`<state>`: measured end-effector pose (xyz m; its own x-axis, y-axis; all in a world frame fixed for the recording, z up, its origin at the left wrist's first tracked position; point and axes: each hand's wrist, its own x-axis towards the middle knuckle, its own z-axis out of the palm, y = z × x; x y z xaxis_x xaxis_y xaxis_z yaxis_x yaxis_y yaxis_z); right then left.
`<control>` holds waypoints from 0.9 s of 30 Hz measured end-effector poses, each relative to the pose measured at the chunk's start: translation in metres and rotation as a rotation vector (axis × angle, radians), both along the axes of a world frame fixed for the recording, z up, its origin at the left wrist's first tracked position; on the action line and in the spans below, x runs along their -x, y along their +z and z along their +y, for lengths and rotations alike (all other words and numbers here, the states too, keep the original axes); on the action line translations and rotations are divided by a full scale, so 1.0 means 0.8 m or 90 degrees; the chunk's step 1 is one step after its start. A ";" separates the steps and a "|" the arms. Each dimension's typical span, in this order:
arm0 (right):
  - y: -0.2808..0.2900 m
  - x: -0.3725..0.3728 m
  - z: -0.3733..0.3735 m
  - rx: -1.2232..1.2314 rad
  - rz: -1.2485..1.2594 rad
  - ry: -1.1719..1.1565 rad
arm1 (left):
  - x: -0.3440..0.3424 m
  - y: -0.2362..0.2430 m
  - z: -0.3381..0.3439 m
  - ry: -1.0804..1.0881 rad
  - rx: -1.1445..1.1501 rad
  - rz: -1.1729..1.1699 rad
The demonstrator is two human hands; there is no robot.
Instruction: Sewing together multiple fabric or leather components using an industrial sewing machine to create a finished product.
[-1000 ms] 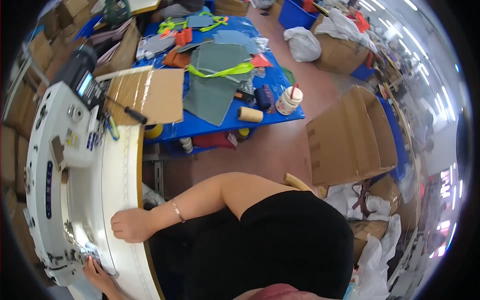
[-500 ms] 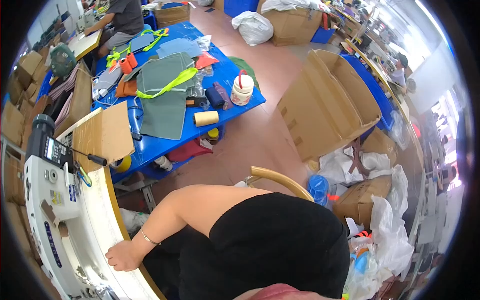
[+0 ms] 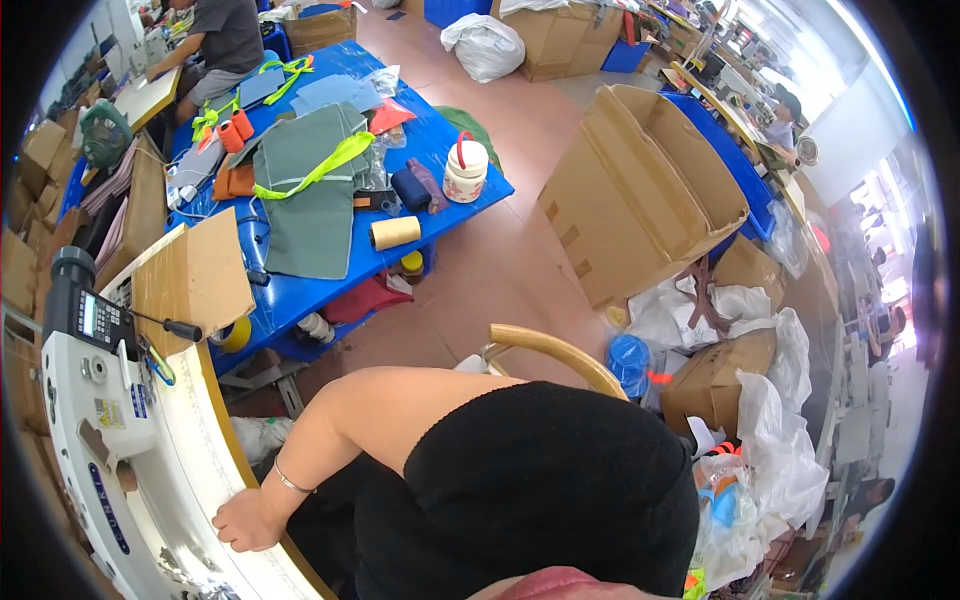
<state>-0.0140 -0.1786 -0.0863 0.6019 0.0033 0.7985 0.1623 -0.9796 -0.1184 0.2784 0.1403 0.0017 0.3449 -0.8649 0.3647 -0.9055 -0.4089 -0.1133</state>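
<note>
My right arm, with a thin bracelet (image 3: 294, 481) at the wrist, reaches left across the view. Its hand, my right hand (image 3: 250, 520), rests on the pale sewing table (image 3: 205, 425) close to its yellow-brown edge. The fingers are curled in, and nothing shows in them. Beside it stands a white sewing machine (image 3: 75, 420) with a black control panel (image 3: 95, 318). A screwdriver (image 3: 180, 328) and small yellow-and-blue thread snips (image 3: 158, 368) lie farther along the table. My left hand is out of view.
A blue table (image 3: 460, 215) holds grey-green fabric (image 3: 305, 220), a yellow thread cone (image 3: 395, 233) and a white jar (image 3: 465, 172). A large cardboard box (image 3: 620, 200) tilts at the right, near plastic bags (image 3: 775, 430) and a curved wooden chair back (image 3: 555, 355). Another person (image 3: 225, 40) sits far left.
The view has swung slightly, so the blue table and cardboard box sit a little farther left and higher. My right hand stays at the same place on the sewing table.
</note>
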 end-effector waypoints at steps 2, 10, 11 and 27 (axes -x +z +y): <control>0.001 0.001 0.000 0.004 -0.016 0.003 | -0.010 -0.012 0.008 0.022 -0.015 0.004; 0.002 0.001 0.001 0.012 -0.051 0.010 | -0.047 -0.047 0.040 0.108 -0.078 0.010; 0.002 0.003 0.001 0.015 -0.050 0.001 | -0.051 -0.053 0.042 0.116 -0.084 0.014; 0.013 0.021 0.005 -0.007 0.008 -0.024 | 0.085 0.003 0.074 0.146 -0.071 0.176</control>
<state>-0.0306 -0.1745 -0.0757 0.6109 -0.0280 0.7912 0.1238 -0.9837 -0.1304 0.2104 0.1996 0.0043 0.6060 -0.7833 0.1383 -0.7949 -0.6030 0.0675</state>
